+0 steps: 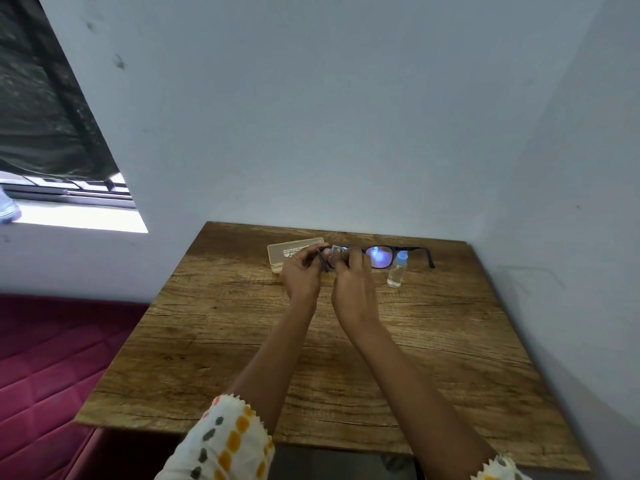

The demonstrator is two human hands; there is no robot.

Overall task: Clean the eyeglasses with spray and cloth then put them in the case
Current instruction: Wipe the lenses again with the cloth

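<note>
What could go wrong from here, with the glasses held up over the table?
1. The spray bottle stands upright, seemingly close to the eyeglasses; swinging the frame's free side could topple it.
2. The left hand pinches only the frame's end while the right hand works the cloth there; hard pressure might twist the frame.

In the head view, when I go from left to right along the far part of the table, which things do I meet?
Case → left hand → right hand → spray bottle. The eyeglasses, held in both hands, stretch across several of these, so I omit them.
</note>
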